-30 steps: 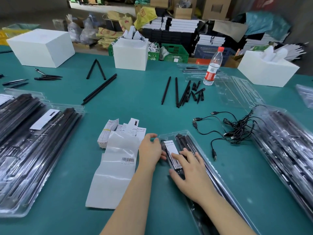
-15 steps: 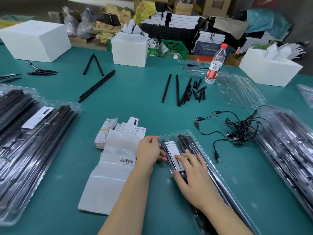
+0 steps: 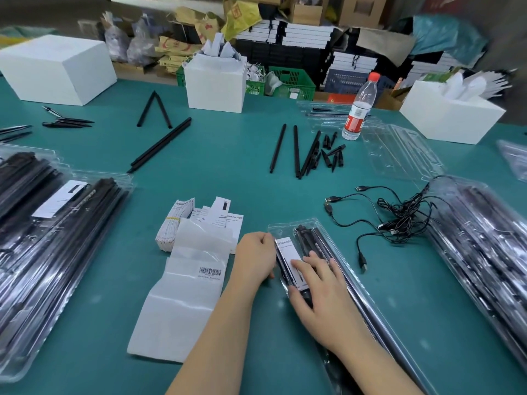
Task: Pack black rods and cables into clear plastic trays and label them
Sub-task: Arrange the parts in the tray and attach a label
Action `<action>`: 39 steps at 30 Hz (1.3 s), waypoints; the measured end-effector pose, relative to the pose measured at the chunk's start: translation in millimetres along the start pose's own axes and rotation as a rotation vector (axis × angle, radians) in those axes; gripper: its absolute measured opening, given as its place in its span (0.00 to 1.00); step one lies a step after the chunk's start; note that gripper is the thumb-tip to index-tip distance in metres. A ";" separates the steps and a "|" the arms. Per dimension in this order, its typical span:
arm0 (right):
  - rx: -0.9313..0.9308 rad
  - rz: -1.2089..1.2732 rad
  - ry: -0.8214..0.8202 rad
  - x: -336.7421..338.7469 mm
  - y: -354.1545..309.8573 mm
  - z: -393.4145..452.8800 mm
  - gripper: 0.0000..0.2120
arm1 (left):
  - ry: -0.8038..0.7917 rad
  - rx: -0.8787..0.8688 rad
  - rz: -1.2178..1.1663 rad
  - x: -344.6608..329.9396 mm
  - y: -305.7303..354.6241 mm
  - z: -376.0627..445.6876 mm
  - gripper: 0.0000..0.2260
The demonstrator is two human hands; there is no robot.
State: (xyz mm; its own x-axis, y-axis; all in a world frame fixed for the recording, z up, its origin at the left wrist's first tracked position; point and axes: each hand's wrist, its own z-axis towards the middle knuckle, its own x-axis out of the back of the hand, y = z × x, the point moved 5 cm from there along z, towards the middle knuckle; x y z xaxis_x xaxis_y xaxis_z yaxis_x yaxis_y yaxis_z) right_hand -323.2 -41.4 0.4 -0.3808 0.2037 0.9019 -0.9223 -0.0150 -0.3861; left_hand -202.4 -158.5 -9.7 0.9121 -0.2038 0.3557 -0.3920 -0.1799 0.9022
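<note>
Lighting evenly from above, bright and diffuse over the green table (image 3: pixel 222 155), leaving only faint, soft shadows under the forearms. Glinting in white streaks off the clear plastic trays (image 3: pixel 482 252) at both sides. Bending straight lines outward toward the edges, wide-angle style. Smearing slightly at the far corners and the cluttered background; staying sharp in the centre, barcode label (image 3: pixel 210 271) legible.

The tray (image 3: pixel 336 252) lies front-centre on the surface (image 3: pixel 228 155), label sheets (image 3: pixel 182 295) to its left and cables (image 3: pixel 399 220) to its right. Loose rods (image 3: pixel 296 151) lie behind it. Stacked filled trays (image 3: pixel 42 252) flank both edges.
</note>
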 end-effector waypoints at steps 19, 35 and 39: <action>-0.016 -0.090 0.001 2.1 0.3 -0.2 0.25 | 0.032 -0.068 0.248 8.1 1.1 -4.1 0.18; -0.070 -0.058 -0.060 -2.4 -1.3 0.2 0.26 | -0.401 -0.019 0.050 -3.8 -4.1 -22.6 0.32; -0.082 -0.086 -0.075 7.4 1.5 11.8 0.21 | -0.377 -0.040 0.037 -6.4 -4.7 -20.9 0.33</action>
State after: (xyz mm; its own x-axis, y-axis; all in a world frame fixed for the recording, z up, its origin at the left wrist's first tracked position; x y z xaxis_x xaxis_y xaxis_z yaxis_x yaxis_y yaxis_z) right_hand -328.1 -51.4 8.8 -0.3074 0.1274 0.9430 -0.9445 0.0802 -0.3187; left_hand -203.9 -136.2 -11.1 0.7864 -0.5505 0.2803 -0.4123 -0.1298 0.9018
